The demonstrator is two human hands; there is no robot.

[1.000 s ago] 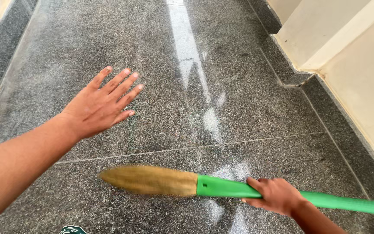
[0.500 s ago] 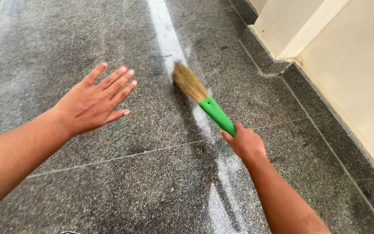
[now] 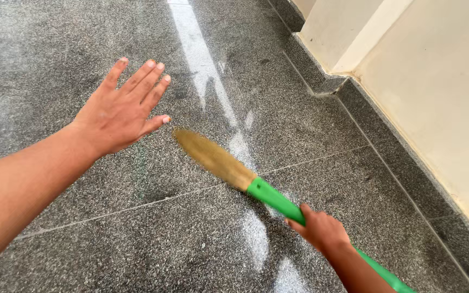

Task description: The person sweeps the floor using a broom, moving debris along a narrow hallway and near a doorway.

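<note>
A: Right hand (image 3: 321, 232) low in the frame, right of centre, fingers wrapped tight round the green handle (image 3: 278, 202) of a broom (image 3: 229, 168). The grip sits just behind the straw-coloured bristles (image 3: 213, 158).

B: And those bristles slant up and left across the middle of the frame, blurred, low over the speckled dark granite floor (image 3: 109, 233).

A: The left hand (image 3: 119, 111) is in the upper left, palm down, fingers spread flat and wide, holding nothing at all. It hangs above the floor; I can't tell whether it touches.

B: Pale dusty streaks (image 3: 202, 59) run up the middle of the stone, toward the top of the frame. The cream wall (image 3: 435, 92) and its dark skirting (image 3: 375, 146) fill the right side.

A: To my eye, good sweeping here wants the bristles low and flat on the stone, with short strokes.

B: Agreed, and I'd keep that open hand clear of the bristle tips, which are close below it.
</note>
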